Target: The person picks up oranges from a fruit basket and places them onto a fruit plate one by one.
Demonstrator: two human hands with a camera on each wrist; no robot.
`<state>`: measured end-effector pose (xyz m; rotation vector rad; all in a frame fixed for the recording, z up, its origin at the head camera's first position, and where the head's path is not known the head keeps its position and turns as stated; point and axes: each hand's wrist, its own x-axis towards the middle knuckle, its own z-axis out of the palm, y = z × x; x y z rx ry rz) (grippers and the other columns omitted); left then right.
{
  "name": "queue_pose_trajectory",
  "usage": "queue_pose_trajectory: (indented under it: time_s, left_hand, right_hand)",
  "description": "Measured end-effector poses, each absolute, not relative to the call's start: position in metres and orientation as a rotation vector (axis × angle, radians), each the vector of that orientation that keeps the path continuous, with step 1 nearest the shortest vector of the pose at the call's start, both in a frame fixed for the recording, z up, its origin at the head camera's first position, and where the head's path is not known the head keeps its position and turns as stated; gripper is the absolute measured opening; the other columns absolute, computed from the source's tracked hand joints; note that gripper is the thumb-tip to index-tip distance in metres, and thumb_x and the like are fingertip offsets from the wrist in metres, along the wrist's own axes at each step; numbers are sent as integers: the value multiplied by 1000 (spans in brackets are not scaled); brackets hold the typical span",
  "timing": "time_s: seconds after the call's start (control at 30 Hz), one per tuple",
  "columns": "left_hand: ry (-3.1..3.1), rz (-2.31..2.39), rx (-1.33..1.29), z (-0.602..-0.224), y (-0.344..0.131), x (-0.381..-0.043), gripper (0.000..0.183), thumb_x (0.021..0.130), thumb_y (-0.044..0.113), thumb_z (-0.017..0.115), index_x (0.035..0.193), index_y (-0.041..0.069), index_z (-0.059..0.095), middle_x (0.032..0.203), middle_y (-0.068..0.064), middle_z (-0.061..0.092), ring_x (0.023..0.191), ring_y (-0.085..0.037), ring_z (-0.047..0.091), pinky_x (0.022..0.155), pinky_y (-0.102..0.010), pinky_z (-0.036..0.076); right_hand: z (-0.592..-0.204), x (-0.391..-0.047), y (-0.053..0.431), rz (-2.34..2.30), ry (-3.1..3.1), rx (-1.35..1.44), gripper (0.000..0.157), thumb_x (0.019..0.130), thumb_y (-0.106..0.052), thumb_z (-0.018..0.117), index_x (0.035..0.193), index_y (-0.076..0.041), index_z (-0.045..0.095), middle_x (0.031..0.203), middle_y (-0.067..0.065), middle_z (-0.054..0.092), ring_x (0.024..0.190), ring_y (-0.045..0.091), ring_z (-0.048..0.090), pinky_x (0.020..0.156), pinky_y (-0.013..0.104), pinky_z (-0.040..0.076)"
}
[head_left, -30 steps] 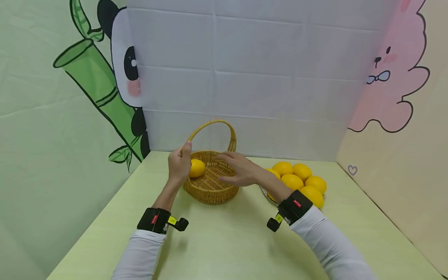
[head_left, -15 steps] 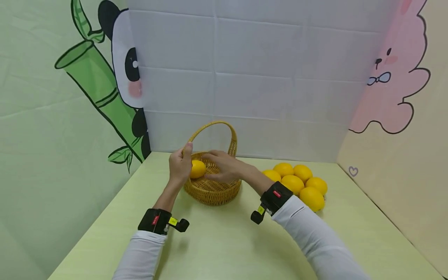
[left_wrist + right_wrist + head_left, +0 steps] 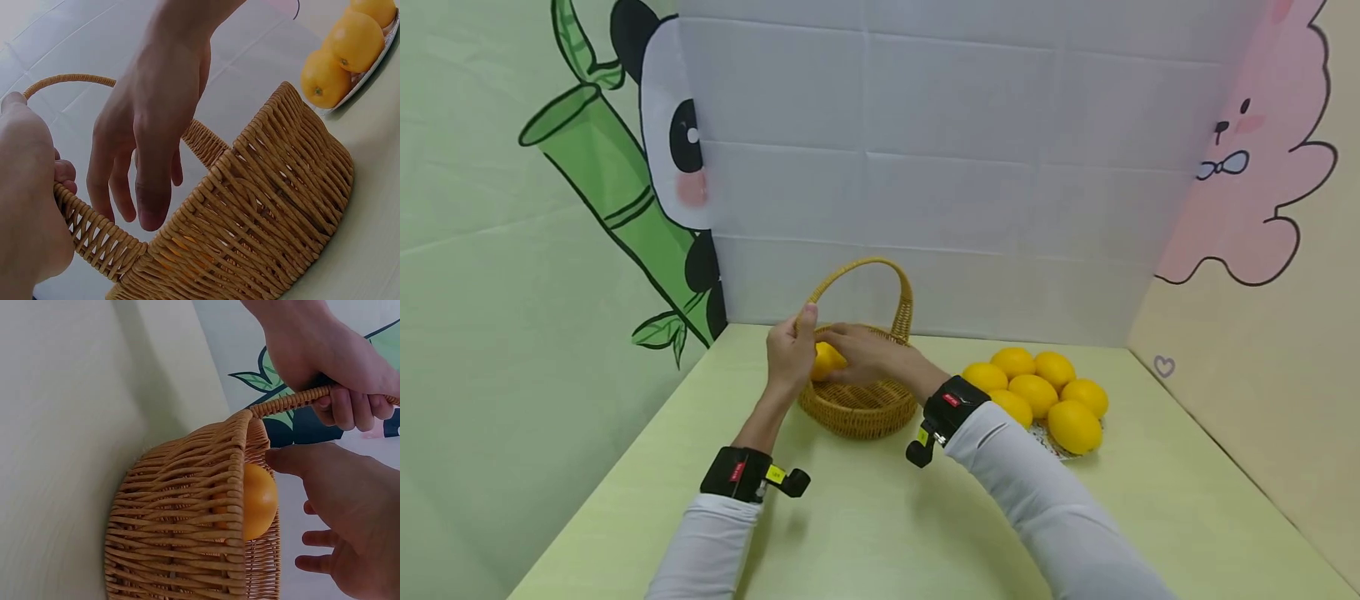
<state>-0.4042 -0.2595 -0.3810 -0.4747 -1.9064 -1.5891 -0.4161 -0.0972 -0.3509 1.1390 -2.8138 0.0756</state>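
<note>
A woven wicker basket (image 3: pixel 861 418) stands on the table with one orange (image 3: pixel 826 363) inside, at its left side. My left hand (image 3: pixel 790 357) grips the left part of the basket's arched handle (image 3: pixel 906 304); the curled fingers show in the right wrist view. Over the basket's opening, my right hand (image 3: pixel 867 358) is at the orange with loosely spread fingers (image 3: pixel 153 200). In the right wrist view the thumb is near the orange (image 3: pixel 259 503), and the fingers look apart from it. Through the weave in the left wrist view, the orange (image 3: pixel 187 253) shows only partly.
To the right of the basket, several oranges (image 3: pixel 1033 396) lie on a patterned plate (image 3: pixel 1056 443). Behind the table (image 3: pixel 850 517) hangs a pale cloth wall (image 3: pixel 940 200), with printed cloth walls on either side.
My right hand has moved left across the basket to the orange inside, uncovering more of the plate. My left hand keeps its grip on the handle, and the basket stays in place.
</note>
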Motion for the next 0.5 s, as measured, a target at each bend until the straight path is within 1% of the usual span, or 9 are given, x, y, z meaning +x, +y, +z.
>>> queue_pose_trajectory:
  time_s: [0.17, 0.33, 0.43, 0.5]
  left_hand:
    - [-1910, -1569, -443, -385, -256, -409, 63, 106, 54, 47, 59, 13, 35, 49, 7, 31, 39, -6, 26, 35, -19, 24]
    - [-1922, -1530, -425, -385, -255, -408, 63, 106, 55, 46, 60, 13, 35, 50, 5, 30, 40, -7, 27, 36, -19, 25]
    - [-1918, -1520, -417, -385, -254, -407, 64, 106, 55, 46, 60, 13, 35, 51, 5, 30, 41, -8, 26, 37, -19, 24]
    - [-1912, -1523, -419, -385, -255, -407, 64, 106, 55, 47, 60, 13, 34, 51, 4, 30, 41, -8, 25, 37, -19, 23]
  right_hand:
    - [-354, -424, -103, 91, -2857, 1136, 71, 100, -44, 64, 161, -21, 35, 161, 5, 37, 141, 23, 36, 116, 42, 36]
    - [-357, -432, -110, 85, -2894, 1142, 68, 101, -42, 64, 159, -20, 37, 158, 5, 39, 135, 20, 41, 111, 39, 40]
    - [-357, -435, -115, 55, -2926, 1132, 69, 101, -40, 64, 160, -20, 35, 160, 6, 36, 133, 20, 43, 111, 39, 41]
    - [-358, -437, -117, 36, -2966, 1113, 72, 101, -40, 65, 162, -21, 32, 163, 7, 31, 137, 21, 41, 113, 40, 39]
